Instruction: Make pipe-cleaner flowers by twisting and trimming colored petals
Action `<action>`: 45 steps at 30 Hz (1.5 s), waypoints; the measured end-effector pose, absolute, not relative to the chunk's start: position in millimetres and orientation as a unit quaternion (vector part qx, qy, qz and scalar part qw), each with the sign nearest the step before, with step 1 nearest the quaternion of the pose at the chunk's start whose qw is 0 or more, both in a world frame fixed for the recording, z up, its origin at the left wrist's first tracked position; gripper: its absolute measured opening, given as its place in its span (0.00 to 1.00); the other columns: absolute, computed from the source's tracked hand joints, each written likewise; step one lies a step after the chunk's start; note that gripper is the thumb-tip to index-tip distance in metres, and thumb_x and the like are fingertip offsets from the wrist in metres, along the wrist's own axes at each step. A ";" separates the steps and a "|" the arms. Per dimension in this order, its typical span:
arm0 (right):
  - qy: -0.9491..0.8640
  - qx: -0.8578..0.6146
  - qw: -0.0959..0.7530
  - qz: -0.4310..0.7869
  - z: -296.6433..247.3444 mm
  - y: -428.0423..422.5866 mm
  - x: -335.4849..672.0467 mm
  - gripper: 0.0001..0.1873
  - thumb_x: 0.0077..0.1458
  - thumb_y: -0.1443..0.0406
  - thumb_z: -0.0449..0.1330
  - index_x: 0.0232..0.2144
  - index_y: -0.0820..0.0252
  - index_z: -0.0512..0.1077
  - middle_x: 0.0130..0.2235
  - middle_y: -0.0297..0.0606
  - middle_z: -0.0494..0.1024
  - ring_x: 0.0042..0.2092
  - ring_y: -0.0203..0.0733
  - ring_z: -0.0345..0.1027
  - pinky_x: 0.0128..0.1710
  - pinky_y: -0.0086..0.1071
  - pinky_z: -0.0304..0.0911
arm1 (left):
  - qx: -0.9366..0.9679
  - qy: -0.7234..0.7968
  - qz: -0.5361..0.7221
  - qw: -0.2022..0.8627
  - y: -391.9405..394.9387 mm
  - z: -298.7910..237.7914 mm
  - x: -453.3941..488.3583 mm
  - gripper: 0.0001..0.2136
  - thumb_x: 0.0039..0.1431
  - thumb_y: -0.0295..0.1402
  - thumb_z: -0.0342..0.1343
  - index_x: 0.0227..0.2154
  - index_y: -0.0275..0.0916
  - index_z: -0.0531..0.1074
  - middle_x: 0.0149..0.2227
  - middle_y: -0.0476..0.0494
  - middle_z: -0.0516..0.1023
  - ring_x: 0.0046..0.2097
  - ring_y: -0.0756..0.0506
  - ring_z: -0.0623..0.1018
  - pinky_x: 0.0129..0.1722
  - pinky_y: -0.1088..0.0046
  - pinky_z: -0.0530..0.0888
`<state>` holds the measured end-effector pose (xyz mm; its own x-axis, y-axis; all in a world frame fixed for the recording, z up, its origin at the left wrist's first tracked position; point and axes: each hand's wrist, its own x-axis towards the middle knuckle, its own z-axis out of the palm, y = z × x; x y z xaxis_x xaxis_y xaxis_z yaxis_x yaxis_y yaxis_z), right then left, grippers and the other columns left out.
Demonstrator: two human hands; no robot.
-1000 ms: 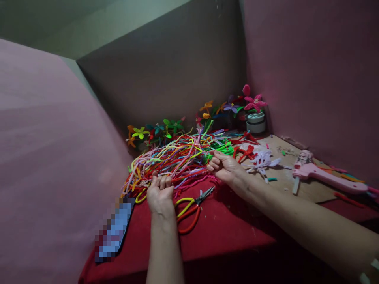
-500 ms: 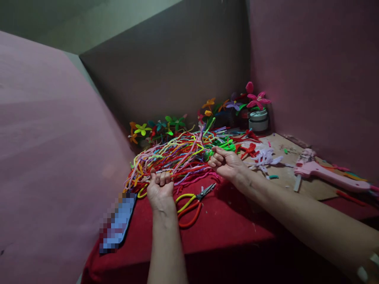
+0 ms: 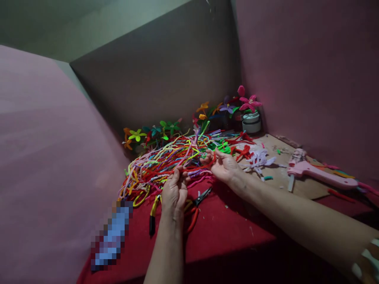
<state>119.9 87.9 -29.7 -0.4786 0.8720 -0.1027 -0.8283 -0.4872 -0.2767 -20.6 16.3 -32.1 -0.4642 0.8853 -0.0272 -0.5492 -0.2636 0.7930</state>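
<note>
My left hand [image 3: 174, 191] has its thumb and fingers pinched together at the front edge of a heap of many-coloured pipe cleaners [image 3: 166, 154]. A red pipe cleaner [image 3: 213, 158] loops at the fingers of my right hand [image 3: 223, 166], which are curled, and a red strand runs toward the left fingertips. Where it ends is hard to make out against the heap. Scissors [image 3: 203, 197] with red and yellow handles lie partly behind my left hand. Yellow-and-black handled pliers [image 3: 153, 215] lie to its left.
A pink glue gun [image 3: 325, 173] rests on a brown board [image 3: 308, 189] at the right. White-lilac [image 3: 260, 159] and red pipe-cleaner pieces [image 3: 244, 152] lie nearby. Pipe-cleaner flowers [image 3: 137, 135] and a grey container [image 3: 251, 124] stand behind. A blurred phone-like object [image 3: 111, 236] lies front left.
My hands have come closer together, the left moving right and its fist loosening to a pinch. The right fingers have loosened, showing the red loop. The pliers have come into view; the camera has shifted slightly.
</note>
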 end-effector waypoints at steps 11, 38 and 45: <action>-0.298 -0.124 0.476 0.818 -39.9 63.4 106.2 0.05 0.41 0.72 0.60 0.27 0.67 0.72 0.24 0.38 0.76 0.26 0.35 0.70 0.34 0.31 0.63 | 0.246 0.386 0.759 0.464 19.3 -28.5 -9.2 0.02 0.47 0.24 0.58 0.25 0.31 0.74 0.25 0.46 0.77 0.27 0.52 0.76 0.29 0.79 0.73; -0.514 -0.181 0.490 0.681 -42.9 67.0 109.9 0.08 0.41 0.65 0.60 0.21 0.67 0.74 0.19 0.33 0.72 0.23 0.33 0.65 0.26 0.28 0.59 | 0.492 0.525 0.594 0.360 27.1 -19.7 0.9 0.10 0.42 0.35 0.60 0.27 0.33 0.71 0.16 0.52 0.69 0.16 0.55 0.66 0.14 0.81 0.63; -0.493 -0.214 0.505 0.675 -44.6 67.6 108.1 0.08 0.44 0.65 0.59 0.26 0.66 0.75 0.20 0.31 0.72 0.21 0.31 0.64 0.24 0.26 0.59 | 0.466 0.495 0.599 0.424 24.2 -24.3 -2.8 0.12 0.43 0.37 0.60 0.28 0.33 0.69 0.18 0.51 0.70 0.17 0.53 0.68 0.14 0.80 0.66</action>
<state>108.1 67.6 -44.6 -0.3981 0.8932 0.2089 -0.4707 -0.0034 -0.8823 -2.8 24.2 -24.3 -0.2057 0.9687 0.1387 -0.0465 -0.1513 0.9874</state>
